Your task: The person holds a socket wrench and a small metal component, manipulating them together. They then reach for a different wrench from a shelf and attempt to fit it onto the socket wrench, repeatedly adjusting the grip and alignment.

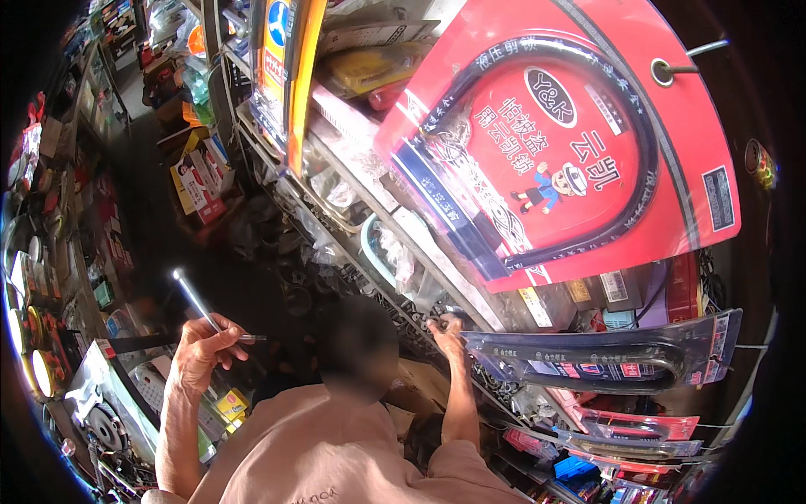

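Observation:
My left hand [210, 343] is raised at the left of the picture, its fingers closed around a slim silvery rod [194, 294]. The rod's bright tip points up and away to the left. A short thin piece [253, 338] sticks out beside my fingertips; whether it belongs to the rod I cannot tell. My right hand [446, 329] reaches to the shelf edge on the right, with thumb and fingers bent together near a heap of small metal parts [411, 317]. A small dark thing lies at its fingers, too small to name.
Close at the right hang a U-shaped lock on a red card [579, 214] and another packaged lock [588, 357], with several more packs below. Crowded shelves [336, 214] run along this side. Boxes [201, 181] stand farther off in the aisle. Goods also fill the left side.

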Demonstrator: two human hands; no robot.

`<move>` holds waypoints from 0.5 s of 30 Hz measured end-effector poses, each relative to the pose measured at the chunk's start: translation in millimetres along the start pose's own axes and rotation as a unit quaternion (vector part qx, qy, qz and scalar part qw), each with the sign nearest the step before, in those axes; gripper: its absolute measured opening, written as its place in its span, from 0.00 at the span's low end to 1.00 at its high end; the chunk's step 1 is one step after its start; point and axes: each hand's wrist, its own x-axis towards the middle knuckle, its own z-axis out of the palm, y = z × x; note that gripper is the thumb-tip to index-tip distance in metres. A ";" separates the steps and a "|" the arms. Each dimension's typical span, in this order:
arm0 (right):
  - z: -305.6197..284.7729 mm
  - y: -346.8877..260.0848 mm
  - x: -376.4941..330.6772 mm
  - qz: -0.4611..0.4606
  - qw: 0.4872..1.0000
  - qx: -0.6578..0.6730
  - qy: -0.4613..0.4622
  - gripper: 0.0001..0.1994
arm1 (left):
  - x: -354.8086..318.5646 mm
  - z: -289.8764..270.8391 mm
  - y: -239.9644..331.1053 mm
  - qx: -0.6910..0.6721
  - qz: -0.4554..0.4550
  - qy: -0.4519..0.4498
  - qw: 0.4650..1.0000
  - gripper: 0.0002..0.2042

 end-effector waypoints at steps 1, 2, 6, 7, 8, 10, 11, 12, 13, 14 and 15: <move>1.5 0.2 -5.5 0.012 1.000 -0.018 0.017 0.26 | 0.2 0.4 0.1 -0.002 0.004 -0.001 1.000 0.06; -4.7 -4.7 -5.1 0.015 0.999 -0.028 -0.020 0.26 | 0.1 0.8 0.0 0.001 0.005 -0.003 1.000 0.06; 11.3 16.8 5.6 -0.069 0.994 -0.087 -0.006 0.22 | -0.6 2.6 0.6 0.005 -0.006 -0.011 1.000 0.06; 11.0 13.3 2.0 -0.061 0.996 -0.058 0.006 0.21 | -1.6 1.6 1.0 0.007 -0.008 -0.009 1.000 0.07; 11.5 11.7 -1.4 -0.052 0.998 -0.029 0.017 0.20 | -2.0 0.8 1.1 0.010 -0.010 -0.007 1.000 0.07; 7.7 2.8 -16.7 -0.040 0.997 0.042 0.060 0.19 | -2.0 1.8 2.6 0.010 -0.010 -0.005 1.000 0.08; 21.1 18.6 -12.3 -0.022 0.995 0.040 0.092 0.19 | -2.2 2.3 4.0 0.010 -0.011 -0.004 1.000 0.08; 23.5 23.5 -15.1 -0.009 0.992 0.076 0.102 0.18 | -2.3 2.0 5.2 0.010 -0.010 -0.003 1.000 0.08; 19.6 12.7 -22.3 0.091 0.972 0.202 0.075 0.16 | -2.1 1.5 4.9 0.008 -0.011 -0.001 1.000 0.08; 14.9 2.1 -29.7 0.194 0.924 0.320 0.073 0.14 | -1.6 1.8 4.4 0.007 -0.010 -0.001 1.000 0.08; 1.9 -16.4 -41.1 0.198 0.859 0.472 -0.001 0.11 | -2.6 2.2 4.3 0.004 -0.011 0.003 1.000 0.08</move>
